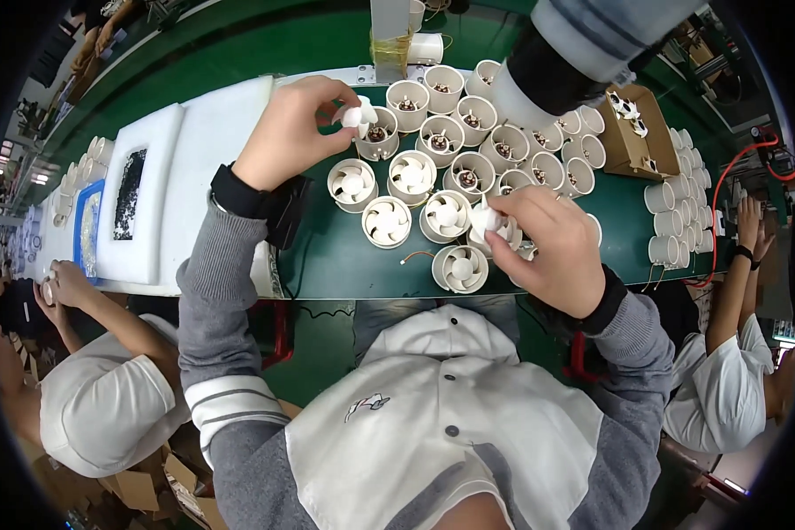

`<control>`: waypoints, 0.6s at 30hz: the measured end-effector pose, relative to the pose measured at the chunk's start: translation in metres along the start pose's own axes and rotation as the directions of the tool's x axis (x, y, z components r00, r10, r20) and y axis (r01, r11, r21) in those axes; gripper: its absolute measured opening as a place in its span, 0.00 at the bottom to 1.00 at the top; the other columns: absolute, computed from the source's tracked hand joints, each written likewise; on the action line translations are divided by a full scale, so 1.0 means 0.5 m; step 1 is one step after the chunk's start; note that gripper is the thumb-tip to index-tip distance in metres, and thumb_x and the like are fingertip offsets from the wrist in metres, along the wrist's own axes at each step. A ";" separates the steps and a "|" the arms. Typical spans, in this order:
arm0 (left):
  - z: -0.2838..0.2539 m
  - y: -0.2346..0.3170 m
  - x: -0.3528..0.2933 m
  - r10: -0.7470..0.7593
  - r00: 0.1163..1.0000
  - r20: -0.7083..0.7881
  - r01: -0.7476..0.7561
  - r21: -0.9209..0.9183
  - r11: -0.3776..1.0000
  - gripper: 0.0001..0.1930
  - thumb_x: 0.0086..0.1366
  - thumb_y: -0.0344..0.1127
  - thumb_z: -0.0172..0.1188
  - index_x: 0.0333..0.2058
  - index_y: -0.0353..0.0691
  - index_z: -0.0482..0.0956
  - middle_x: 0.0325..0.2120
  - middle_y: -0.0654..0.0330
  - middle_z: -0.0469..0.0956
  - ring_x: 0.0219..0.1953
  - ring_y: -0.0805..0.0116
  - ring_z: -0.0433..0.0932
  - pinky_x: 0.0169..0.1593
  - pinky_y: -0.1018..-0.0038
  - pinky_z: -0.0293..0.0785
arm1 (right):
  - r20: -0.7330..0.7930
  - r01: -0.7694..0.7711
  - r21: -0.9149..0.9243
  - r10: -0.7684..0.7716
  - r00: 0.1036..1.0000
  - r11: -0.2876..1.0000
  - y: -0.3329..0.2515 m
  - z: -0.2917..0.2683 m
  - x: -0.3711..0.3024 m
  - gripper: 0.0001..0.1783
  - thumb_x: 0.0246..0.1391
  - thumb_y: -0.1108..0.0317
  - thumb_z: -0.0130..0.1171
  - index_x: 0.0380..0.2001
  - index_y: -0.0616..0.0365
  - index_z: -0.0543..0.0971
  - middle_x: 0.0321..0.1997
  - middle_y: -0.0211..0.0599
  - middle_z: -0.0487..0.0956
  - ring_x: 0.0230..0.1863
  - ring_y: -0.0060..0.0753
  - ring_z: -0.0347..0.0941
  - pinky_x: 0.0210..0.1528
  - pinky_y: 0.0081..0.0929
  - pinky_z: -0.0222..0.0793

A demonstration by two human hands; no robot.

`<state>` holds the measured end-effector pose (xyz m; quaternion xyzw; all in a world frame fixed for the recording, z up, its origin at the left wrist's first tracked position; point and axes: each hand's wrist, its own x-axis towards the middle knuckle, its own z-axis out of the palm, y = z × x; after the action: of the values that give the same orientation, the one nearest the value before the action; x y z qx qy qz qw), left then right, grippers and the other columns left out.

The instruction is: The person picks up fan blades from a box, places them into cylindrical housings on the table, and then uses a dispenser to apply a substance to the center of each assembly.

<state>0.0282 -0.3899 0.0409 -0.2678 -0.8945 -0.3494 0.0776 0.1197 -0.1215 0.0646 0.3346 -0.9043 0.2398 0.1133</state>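
In my left hand (296, 128) a white fan blade wheel (359, 115) is pinched between thumb and fingers, above a round white housing (377, 134) whose motor parts show. My right hand (548, 243) pinches a second white fan blade wheel (484, 219), tilted over the housings near the table's front. Several housings between my hands hold blade wheels, such as the near fan (460, 268) and the fan at the left (352, 184). Farther back, open housings (441, 139) show bare motor parts inside. What lies beneath my right fingers is partly hidden.
A cardboard box (638, 132) with white blade wheels stands at the back right. Stacked white housings (671, 216) lie farther right, near a co-worker. White foam sheets (212, 185) cover the left side. A large grey-and-black cylinder (561, 62) hangs over the back; a post (389, 44) stands behind.
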 end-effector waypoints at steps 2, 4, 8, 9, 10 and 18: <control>0.001 -0.008 0.031 0.038 0.997 0.069 -0.041 0.044 0.998 0.11 0.41 0.25 0.59 0.28 0.31 0.72 0.26 0.55 0.73 0.29 0.66 0.73 0.33 0.77 0.70 | 0.031 -0.060 -0.008 0.060 0.998 0.998 0.022 0.001 0.007 0.13 0.36 0.73 0.58 0.30 0.62 0.72 0.26 0.36 0.72 0.25 0.31 0.68 0.26 0.23 0.63; 0.003 -0.014 0.055 0.099 0.974 0.205 -0.129 0.138 0.982 0.12 0.39 0.25 0.59 0.28 0.31 0.72 0.27 0.54 0.74 0.30 0.65 0.73 0.35 0.77 0.70 | 0.083 -0.167 -0.020 0.168 0.982 0.986 0.044 0.001 0.012 0.12 0.36 0.74 0.57 0.29 0.62 0.73 0.24 0.35 0.71 0.24 0.32 0.69 0.25 0.23 0.64; 0.023 -0.035 0.079 0.153 0.933 0.327 -0.207 0.136 0.969 0.12 0.37 0.25 0.58 0.26 0.32 0.73 0.24 0.53 0.73 0.28 0.61 0.72 0.33 0.73 0.69 | 0.081 -0.152 -0.076 0.158 0.984 0.986 0.066 0.016 0.024 0.12 0.37 0.73 0.56 0.30 0.62 0.73 0.25 0.36 0.72 0.24 0.34 0.69 0.26 0.24 0.64; 0.027 -0.038 0.085 0.159 0.931 0.329 -0.212 0.132 0.968 0.12 0.37 0.25 0.58 0.26 0.32 0.73 0.24 0.53 0.73 0.28 0.61 0.72 0.33 0.73 0.69 | 0.079 -0.157 -0.079 0.164 0.983 0.984 0.069 0.021 0.026 0.12 0.37 0.73 0.56 0.30 0.62 0.73 0.25 0.36 0.72 0.24 0.34 0.69 0.26 0.24 0.64; 0.030 -0.039 0.090 0.162 0.923 0.349 -0.218 0.128 0.968 0.12 0.37 0.24 0.58 0.26 0.32 0.73 0.23 0.52 0.73 0.28 0.59 0.72 0.33 0.72 0.69 | 0.071 -0.129 -0.118 0.138 0.988 0.985 0.071 0.028 0.030 0.12 0.37 0.73 0.56 0.30 0.62 0.73 0.25 0.36 0.72 0.24 0.35 0.69 0.26 0.25 0.64; 0.035 -0.022 0.092 0.211 0.898 0.387 -0.289 0.156 0.945 0.10 0.36 0.22 0.56 0.24 0.32 0.73 0.24 0.51 0.70 0.29 0.56 0.71 0.34 0.69 0.69 | 0.090 -0.053 -0.267 0.080 0.993 0.962 0.067 0.060 0.073 0.12 0.35 0.72 0.56 0.29 0.61 0.74 0.22 0.36 0.70 0.22 0.37 0.68 0.25 0.30 0.63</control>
<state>-0.0156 -0.3653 0.0364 -0.4315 -0.8829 -0.1844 -0.0177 0.0689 -0.1344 0.0402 0.2974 -0.9434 0.1041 0.1034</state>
